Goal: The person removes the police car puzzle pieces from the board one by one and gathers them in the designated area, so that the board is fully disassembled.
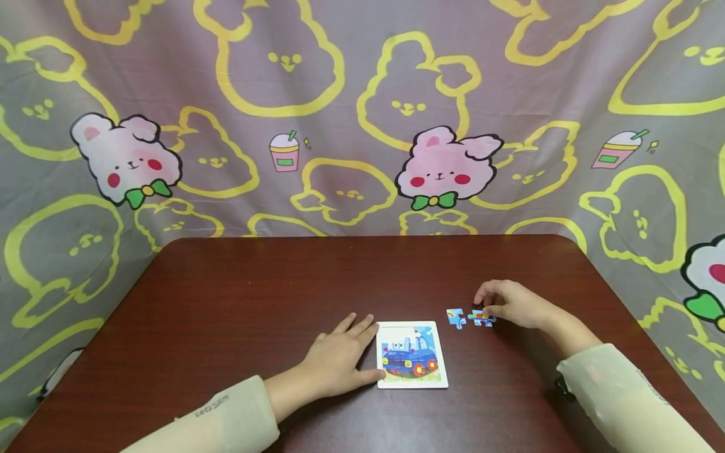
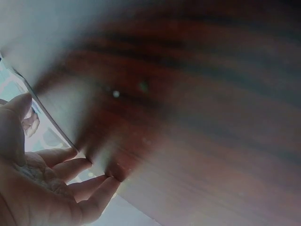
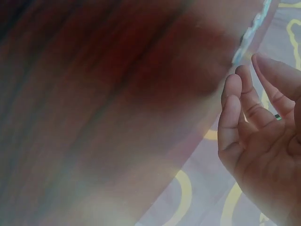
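Head view: nearest are two pale sleeves, the left sleeve (image 1: 221,415) to the near left of the puzzle tray (image 1: 412,385), the right sleeve (image 1: 623,390) to its near right, with a small dark object (image 1: 563,387) at the cuff. The left hand (image 1: 337,358) rests on the brown table (image 1: 317,270) just left of the tray, fingers straight and spread apart, the thumb at the tray's left edge and a fingertip at its far left corner. The tray lies flat, white-rimmed, holding a picture of a blue truck (image 1: 399,360) with red-and-yellow wheels; a white patch (image 1: 394,336) shows toward its far left. Just past the tray's far right corner I see a light-blue piece (image 1: 455,316) and, right beside it, a multicoloured piece (image 1: 479,318), both flat on the table. The right hand (image 1: 518,305) bends over the multicoloured piece, fingers curved, fingertips down close to it; whether thumb and forefinger pinch it, I cannot tell. Behind the tray, beyond the table's far edge, hangs a greyish curtain (image 1: 340,138) printed with yellow outlines, rabbit heads (image 1: 447,167) in green bows and pink cups (image 1: 284,154)
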Action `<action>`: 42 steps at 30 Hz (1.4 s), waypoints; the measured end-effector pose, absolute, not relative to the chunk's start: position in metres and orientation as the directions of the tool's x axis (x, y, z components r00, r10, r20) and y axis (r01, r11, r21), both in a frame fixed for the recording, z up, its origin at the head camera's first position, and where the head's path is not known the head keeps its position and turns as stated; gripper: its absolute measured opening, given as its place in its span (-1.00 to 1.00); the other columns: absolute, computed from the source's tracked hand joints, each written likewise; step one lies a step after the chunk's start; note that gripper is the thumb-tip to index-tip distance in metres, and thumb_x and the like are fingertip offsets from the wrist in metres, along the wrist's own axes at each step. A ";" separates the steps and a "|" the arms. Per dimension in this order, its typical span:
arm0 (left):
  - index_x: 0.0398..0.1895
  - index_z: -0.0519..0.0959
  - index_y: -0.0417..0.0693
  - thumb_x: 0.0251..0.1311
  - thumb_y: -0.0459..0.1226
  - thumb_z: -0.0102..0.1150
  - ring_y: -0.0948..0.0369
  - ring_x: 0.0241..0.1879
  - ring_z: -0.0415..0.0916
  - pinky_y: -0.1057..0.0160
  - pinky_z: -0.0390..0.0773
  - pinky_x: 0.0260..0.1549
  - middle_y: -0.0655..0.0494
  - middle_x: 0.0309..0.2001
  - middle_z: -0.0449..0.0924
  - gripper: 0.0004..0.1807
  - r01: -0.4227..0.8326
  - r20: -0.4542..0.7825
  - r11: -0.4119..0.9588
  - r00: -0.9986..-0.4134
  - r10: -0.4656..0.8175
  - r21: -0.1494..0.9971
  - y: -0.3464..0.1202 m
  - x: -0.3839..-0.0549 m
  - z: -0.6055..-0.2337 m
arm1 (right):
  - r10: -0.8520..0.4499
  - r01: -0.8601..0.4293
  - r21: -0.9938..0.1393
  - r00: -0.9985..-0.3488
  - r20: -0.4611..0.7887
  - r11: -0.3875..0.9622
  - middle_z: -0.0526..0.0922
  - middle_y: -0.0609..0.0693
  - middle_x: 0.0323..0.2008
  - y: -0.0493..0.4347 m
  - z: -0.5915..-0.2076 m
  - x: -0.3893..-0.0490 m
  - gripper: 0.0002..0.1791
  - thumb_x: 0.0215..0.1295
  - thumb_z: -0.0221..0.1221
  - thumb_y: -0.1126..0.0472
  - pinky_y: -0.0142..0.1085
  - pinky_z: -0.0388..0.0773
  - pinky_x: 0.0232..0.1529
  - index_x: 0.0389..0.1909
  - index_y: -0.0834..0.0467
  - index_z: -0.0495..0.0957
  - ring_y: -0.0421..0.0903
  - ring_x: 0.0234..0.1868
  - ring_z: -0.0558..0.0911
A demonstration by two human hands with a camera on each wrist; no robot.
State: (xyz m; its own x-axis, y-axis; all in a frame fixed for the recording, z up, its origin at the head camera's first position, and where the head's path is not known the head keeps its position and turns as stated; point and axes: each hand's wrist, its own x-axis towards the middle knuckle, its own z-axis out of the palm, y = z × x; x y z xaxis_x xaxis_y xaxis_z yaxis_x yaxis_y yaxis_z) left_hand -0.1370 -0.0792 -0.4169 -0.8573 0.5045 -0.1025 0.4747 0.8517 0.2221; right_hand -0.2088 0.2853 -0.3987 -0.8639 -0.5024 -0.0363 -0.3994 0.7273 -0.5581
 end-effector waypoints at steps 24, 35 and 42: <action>0.48 0.31 0.08 0.12 0.37 0.14 -0.04 0.51 0.15 -0.32 0.49 0.00 0.13 0.52 0.23 -0.06 0.480 -0.098 0.850 -0.856 0.508 0.218 -0.078 -0.136 -0.418 | -0.687 -0.518 -0.562 -0.715 -0.129 0.645 0.56 -0.07 -0.28 0.192 -0.385 -0.189 -0.83 0.25 0.32 0.30 -0.39 0.49 -0.28 -0.17 0.05 0.63 -0.22 -0.31 0.48; 0.48 0.30 0.07 0.12 0.36 0.15 -0.04 0.51 0.15 -0.33 0.49 -0.01 0.13 0.52 0.23 -0.05 0.481 -0.091 0.848 -0.856 0.509 0.222 -0.079 -0.137 -0.418 | -0.728 -0.610 -0.462 -0.674 -0.125 0.644 0.50 -0.10 -0.22 0.181 -0.390 -0.186 -0.78 0.17 0.38 0.31 -0.38 0.47 -0.23 -0.23 -0.05 0.66 -0.18 -0.31 0.48; 0.48 0.30 0.06 0.12 0.35 0.16 -0.05 0.51 0.15 -0.33 0.49 -0.01 0.11 0.52 0.23 -0.06 0.485 -0.087 0.846 -0.854 0.512 0.221 -0.080 -0.137 -0.417 | -0.740 -0.638 -0.445 -0.667 -0.088 0.628 0.49 -0.10 -0.22 0.179 -0.393 -0.184 -0.74 0.13 0.39 0.36 -0.38 0.46 -0.24 -0.26 -0.06 0.64 -0.19 -0.28 0.45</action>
State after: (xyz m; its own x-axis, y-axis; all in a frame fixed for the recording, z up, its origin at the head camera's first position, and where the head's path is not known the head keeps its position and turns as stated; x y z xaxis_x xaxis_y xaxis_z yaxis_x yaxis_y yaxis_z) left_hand -0.1368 -0.0797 -0.4172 -0.8543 0.5124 -0.0875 0.4850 0.8462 0.2208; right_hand -0.1839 0.1794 -0.3927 -0.6671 -0.7397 -0.0885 -0.6378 0.6284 -0.4454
